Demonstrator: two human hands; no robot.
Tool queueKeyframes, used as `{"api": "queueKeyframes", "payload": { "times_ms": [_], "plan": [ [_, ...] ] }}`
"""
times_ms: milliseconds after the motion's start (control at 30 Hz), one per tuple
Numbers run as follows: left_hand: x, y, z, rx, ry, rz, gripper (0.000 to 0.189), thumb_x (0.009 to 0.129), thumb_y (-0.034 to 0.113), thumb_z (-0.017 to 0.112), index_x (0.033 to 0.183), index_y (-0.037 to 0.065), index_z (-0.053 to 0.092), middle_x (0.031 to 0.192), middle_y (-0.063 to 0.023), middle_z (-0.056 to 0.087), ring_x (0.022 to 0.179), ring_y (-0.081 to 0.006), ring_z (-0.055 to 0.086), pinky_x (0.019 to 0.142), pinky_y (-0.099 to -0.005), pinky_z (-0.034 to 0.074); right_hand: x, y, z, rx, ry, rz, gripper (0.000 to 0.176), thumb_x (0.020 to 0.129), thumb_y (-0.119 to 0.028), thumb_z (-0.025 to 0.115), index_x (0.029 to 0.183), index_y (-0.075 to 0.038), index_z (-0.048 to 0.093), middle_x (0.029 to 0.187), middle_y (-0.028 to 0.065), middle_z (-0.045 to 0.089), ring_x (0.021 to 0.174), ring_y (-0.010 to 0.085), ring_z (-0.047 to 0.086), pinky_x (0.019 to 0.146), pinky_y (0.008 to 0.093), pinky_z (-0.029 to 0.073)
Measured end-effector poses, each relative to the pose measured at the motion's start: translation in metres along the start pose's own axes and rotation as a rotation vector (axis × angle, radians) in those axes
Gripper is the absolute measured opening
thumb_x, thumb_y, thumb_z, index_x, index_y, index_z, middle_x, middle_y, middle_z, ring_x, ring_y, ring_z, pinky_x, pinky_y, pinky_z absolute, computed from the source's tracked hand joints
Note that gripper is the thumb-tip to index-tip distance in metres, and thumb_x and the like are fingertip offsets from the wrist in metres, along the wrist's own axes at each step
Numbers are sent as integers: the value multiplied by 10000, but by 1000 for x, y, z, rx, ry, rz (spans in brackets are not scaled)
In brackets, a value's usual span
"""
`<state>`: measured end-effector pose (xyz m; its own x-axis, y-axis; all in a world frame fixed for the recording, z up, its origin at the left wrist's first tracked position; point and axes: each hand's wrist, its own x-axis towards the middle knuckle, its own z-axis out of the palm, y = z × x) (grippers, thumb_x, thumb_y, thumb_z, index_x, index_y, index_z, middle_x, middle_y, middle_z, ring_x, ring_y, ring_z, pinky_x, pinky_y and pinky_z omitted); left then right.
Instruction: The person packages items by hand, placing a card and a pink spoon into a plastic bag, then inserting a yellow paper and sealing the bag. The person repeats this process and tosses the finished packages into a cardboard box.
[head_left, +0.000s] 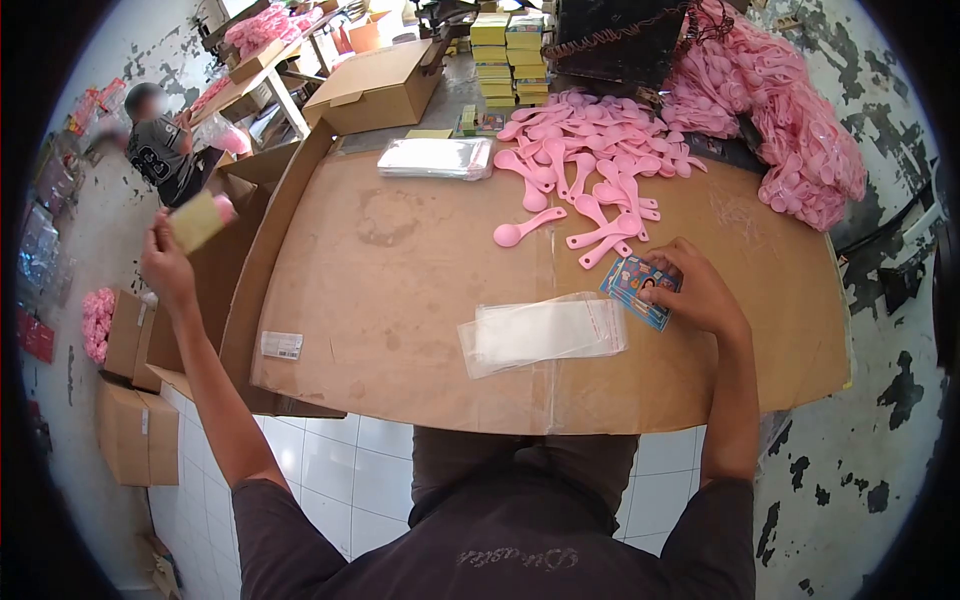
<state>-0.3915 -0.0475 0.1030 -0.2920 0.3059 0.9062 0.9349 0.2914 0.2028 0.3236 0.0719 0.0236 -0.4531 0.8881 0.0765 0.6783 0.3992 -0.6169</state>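
Note:
My left hand [168, 262] is raised at the left, over a large open carton [262, 270]. Its fingers are closed on a yellowish card [200, 222] with something pink showing at its edge, slightly blurred. On the cardboard tabletop at the right, my right hand [695, 290] grips several blue printed cards [640, 290], fanned out a little. Just left of those cards lie clear plastic sleeves [540, 335], loosely stacked. Beyond them spreads a pile of pink spoons [590, 145], and one pink spoon [528, 227] rests apart at its near left edge.
A thick stack of clear sleeves [435, 158] lies at the back, near stacked card bundles [492, 60] and a closed carton [370, 85]. Bagged pink spoons [770, 110] heap at the back right. Another person [160, 150] sits at the far left.

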Motion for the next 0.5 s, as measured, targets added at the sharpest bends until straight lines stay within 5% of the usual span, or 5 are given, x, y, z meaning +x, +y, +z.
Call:
{"api": "queueKeyframes", "payload": {
  "times_ms": [167, 267, 333, 400, 500],
  "plan": [
    [34, 1, -26, 86, 225, 108, 265, 1083, 174, 540, 1192, 15, 721, 1121, -173, 757, 994, -361, 740, 856, -441, 574, 0, -1, 0, -10, 0, 9, 511, 774, -255, 875, 1196, -34, 691, 1039, 102, 595, 955, 254, 618, 855, 371, 523],
    [17, -73, 14, 265, -12, -28, 246, 1052, 162, 581, 1191, 9, 714, 1131, -173, 755, 1036, -383, 724, 889, -446, 566, 0, 1, 2, -10, 4, -20, 504, 786, -254, 868, 1196, -23, 688, 1052, 106, 599, 974, 260, 625, 877, 373, 524],
    [-14, -127, 45, 330, -270, 27, 401, 981, 134, 632, 1343, -34, 583, 1252, -220, 698, 1182, -408, 653, 979, -475, 524, -2, 4, 2, 3, 15, -48, 499, 796, -252, 861, 1196, -12, 686, 1073, 112, 600, 992, 265, 630, 899, 376, 524],
    [-25, -90, 49, 519, -259, -49, 451, 993, 131, 625, 1402, -33, 529, 1281, -219, 682, 1174, -380, 663, 973, -453, 532, -3, 1, 1, 77, 12, 10, 494, 808, -252, 852, 1197, 2, 684, 1091, 115, 597, 1011, 268, 634, 917, 376, 525],
    [-29, 67, 15, -29, -435, -142, 420, 1004, 133, 626, 1394, -9, 563, 1223, -189, 713, 1132, -321, 692, 957, -431, 540, -4, 9, -5, 41, 6, 9, 478, 810, -227, 852, 1186, 17, 685, 1107, 118, 591, 1027, 267, 637, 927, 373, 525]
  ]
}}
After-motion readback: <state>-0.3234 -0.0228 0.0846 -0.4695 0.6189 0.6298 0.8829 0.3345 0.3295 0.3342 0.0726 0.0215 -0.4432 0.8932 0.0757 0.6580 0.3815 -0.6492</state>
